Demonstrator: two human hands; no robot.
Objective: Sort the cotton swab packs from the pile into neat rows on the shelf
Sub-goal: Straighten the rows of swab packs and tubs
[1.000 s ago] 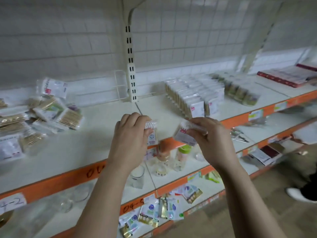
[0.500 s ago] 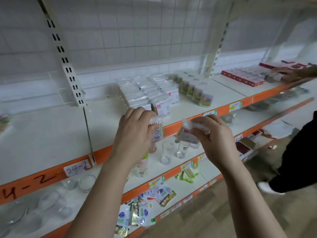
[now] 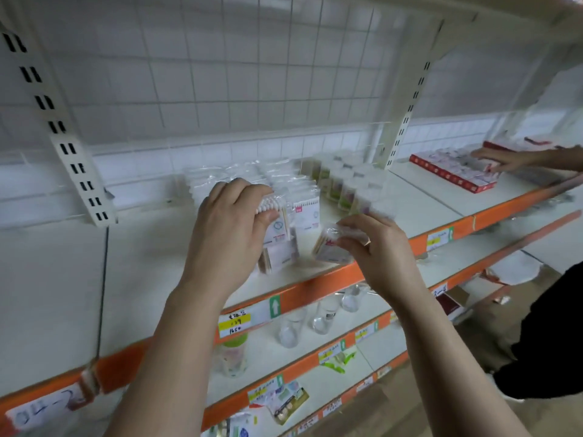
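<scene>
My left hand [image 3: 232, 230] grips one clear cotton swab pack [image 3: 277, 223] by its top, holding it upright right in front of the rows of packs [image 3: 284, 187] on the white shelf [image 3: 142, 272]. Another pack [image 3: 280, 255] stands on the shelf just below it, partly behind my fingers. My right hand [image 3: 377, 250] pinches a second swab pack [image 3: 331, 246], tilted, above the shelf's front edge to the right of the rows. The loose pile is out of view.
Round swab tubs [image 3: 344, 187] stand right of the rows. Another person's hand [image 3: 501, 159] reaches onto red boxes [image 3: 451, 176] at the far right. A slotted upright [image 3: 63, 137] rises at the left. Lower shelves hold glasses [image 3: 291, 329] and packets.
My view has swung right along the shelf, and the pile has left the frame. Both hands, each with a pack, have come forward to the front of the rows.
</scene>
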